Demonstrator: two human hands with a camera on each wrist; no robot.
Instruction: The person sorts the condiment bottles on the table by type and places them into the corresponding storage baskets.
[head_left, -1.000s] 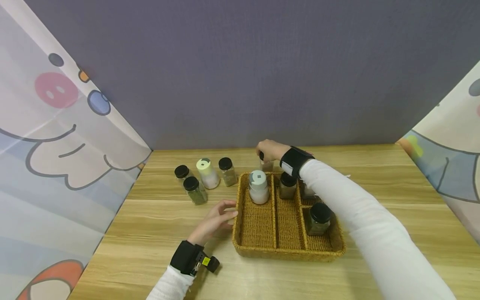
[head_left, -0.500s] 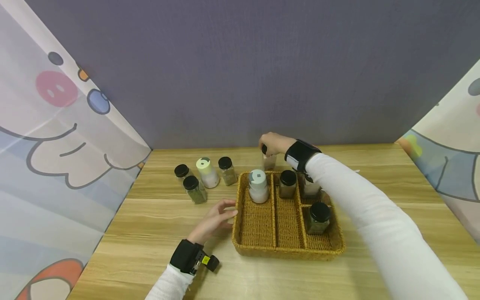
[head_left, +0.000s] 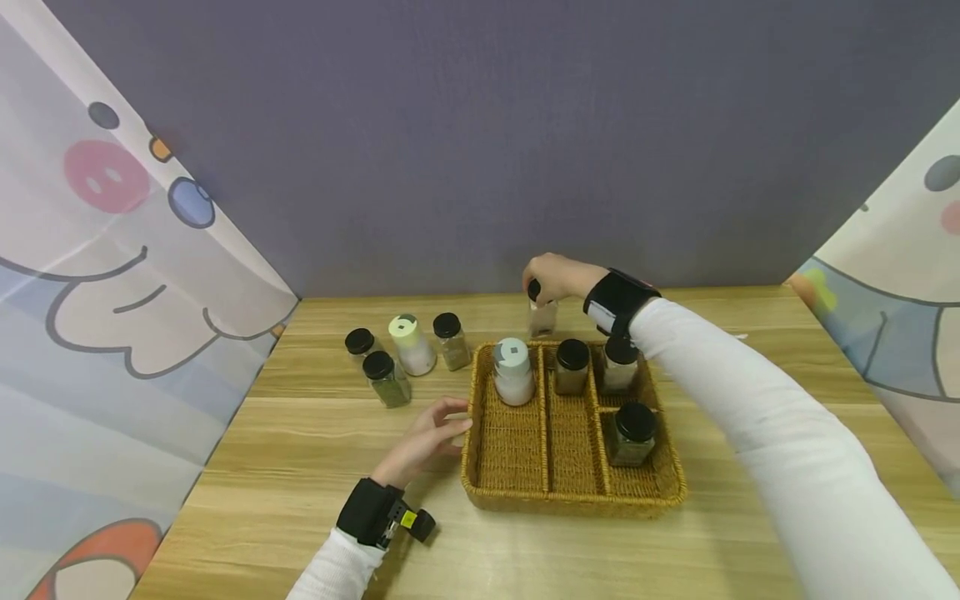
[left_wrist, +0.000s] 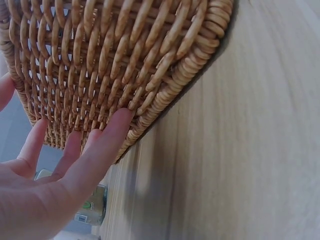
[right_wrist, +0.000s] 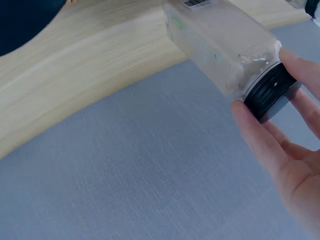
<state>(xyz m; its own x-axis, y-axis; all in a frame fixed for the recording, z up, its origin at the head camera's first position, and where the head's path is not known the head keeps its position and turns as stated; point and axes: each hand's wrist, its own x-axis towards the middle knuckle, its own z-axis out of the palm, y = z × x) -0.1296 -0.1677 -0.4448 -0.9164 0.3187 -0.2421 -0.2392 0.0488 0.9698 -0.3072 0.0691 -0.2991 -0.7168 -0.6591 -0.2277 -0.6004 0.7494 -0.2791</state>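
My right hand (head_left: 553, 277) pinches a square glass spice jar (head_left: 543, 318) by its black lid behind the wicker basket (head_left: 573, 502). In the right wrist view, thumb and fingers grip that lid (right_wrist: 270, 91), and pale brown powder fills the jar (right_wrist: 220, 45). Whether its base touches the table cannot be told. My left hand (head_left: 423, 437) rests its fingertips against the basket's left side; in the left wrist view the fingers are extended on the weave (left_wrist: 100, 65). Inside the basket stand a pale-capped white bottle (head_left: 513, 377) and black-lidded jars in the middle (head_left: 572, 368), back right (head_left: 619, 367) and front right (head_left: 632, 437).
Left of the basket on the wooden table (head_left: 300, 467) are a yellow-capped bottle (head_left: 412, 346), a black-lidded jar (head_left: 452, 343) beside it, a green herb jar (head_left: 387, 382) and another dark-lidded jar (head_left: 362, 342). A grey panel (head_left: 480, 150) rises behind the table.
My right hand has moved a little right and farther back with the spice jar, away from the basket's back rim. The left hand stays at the basket's side.
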